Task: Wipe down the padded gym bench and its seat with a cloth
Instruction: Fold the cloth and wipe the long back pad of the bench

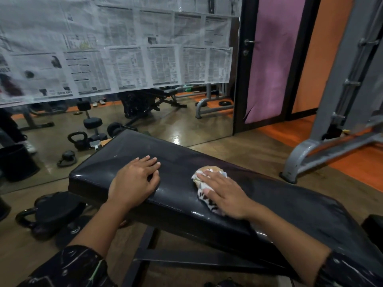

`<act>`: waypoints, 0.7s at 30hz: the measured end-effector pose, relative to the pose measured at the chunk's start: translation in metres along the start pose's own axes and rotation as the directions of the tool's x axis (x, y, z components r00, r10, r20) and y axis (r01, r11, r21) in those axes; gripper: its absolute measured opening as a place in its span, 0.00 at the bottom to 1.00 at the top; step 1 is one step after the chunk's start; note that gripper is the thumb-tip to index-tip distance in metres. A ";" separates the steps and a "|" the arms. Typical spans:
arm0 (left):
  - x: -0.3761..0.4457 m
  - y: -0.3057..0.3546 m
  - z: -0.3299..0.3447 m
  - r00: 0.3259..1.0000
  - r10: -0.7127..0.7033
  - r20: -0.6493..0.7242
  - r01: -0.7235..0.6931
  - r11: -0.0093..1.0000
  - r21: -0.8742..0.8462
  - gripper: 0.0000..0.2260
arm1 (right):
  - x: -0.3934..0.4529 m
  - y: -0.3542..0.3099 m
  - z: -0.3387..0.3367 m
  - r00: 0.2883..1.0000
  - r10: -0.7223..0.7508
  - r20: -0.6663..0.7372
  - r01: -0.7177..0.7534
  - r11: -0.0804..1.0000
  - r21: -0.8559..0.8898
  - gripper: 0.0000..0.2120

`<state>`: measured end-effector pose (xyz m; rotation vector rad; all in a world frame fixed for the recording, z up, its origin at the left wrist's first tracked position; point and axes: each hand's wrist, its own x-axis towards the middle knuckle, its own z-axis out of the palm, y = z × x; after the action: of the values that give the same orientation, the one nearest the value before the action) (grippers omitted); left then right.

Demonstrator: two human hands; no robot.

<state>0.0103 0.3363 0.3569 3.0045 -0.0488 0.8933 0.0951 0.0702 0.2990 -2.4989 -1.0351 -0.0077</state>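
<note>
The black padded gym bench (180,162) runs from the middle left toward the lower right, its surface shiny. My left hand (134,181) lies flat on the pad near its left end, fingers spread, holding nothing. My right hand (223,195) presses a crumpled patterned cloth (207,172) against the pad's middle, with the cloth showing around my fingers. The seat part of the bench is mostly out of frame at the lower right.
A mirror wall (170,121) partly covered with newspaper (124,48) stands behind the bench. Kettlebells (27,218) sit on the floor at lower left. A grey machine frame (323,148) stands at right. A black bin (14,162) is at far left.
</note>
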 end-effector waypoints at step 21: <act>0.005 0.019 0.009 0.997 -0.080 -0.016 0.078 0.991 -0.105 0.14 | 0.024 -0.016 -0.004 0.939 0.341 0.051 -0.343 0.939 0.027 0.24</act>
<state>0.0193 0.3173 0.3522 2.8791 0.0232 0.8853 0.1023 0.0943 0.3128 -2.6226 -0.5972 0.1715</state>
